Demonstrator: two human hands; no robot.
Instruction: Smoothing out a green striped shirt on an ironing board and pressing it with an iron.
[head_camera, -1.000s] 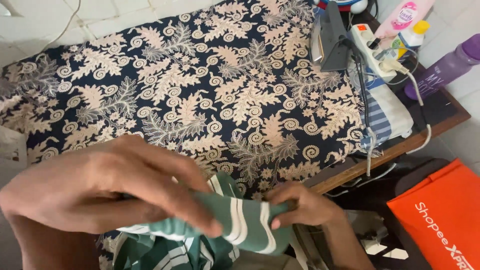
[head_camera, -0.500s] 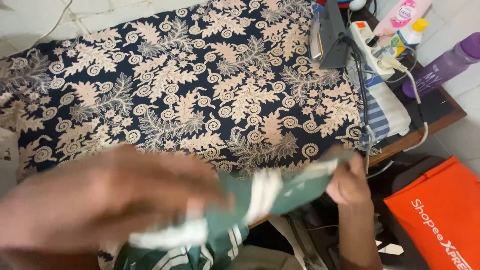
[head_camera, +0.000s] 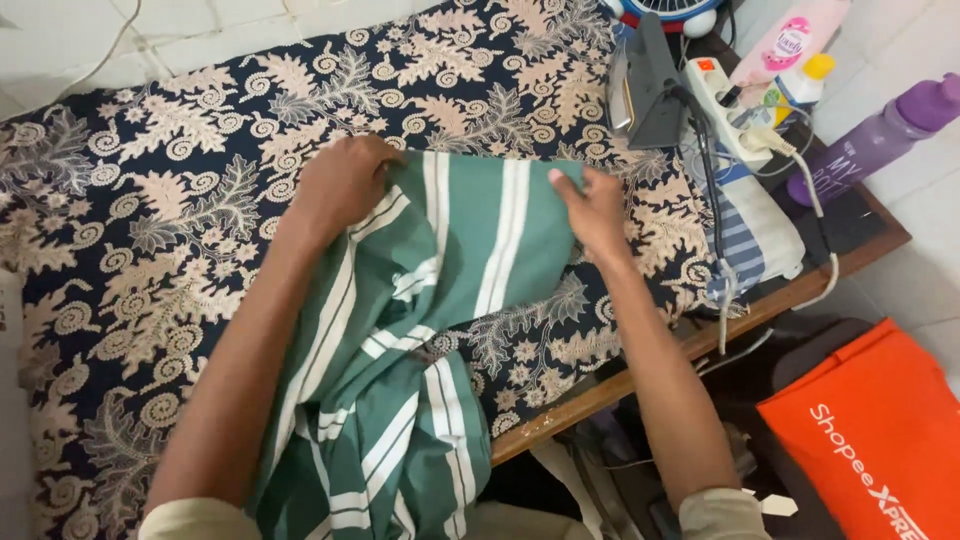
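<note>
A green cloth with white stripes (head_camera: 450, 260) lies across the patterned dark blue and beige table cover (head_camera: 180, 200), its lower part hanging off the near edge toward me. My left hand (head_camera: 340, 185) grips the cloth's far left corner. My right hand (head_camera: 590, 205) pinches the far right corner. Both hands hold the top edge flat against the cover, stretched between them.
A grey clothes iron (head_camera: 650, 85) stands at the far right with a white power strip (head_camera: 725, 95) and cables beside it. Bottles, one pink (head_camera: 795, 40) and one purple (head_camera: 880, 135), stand at the table's right end. An orange bag (head_camera: 880, 440) sits on the floor at right.
Both hands have carried the green cloth up from the near edge onto the table and spread its top edge out flat between them.
</note>
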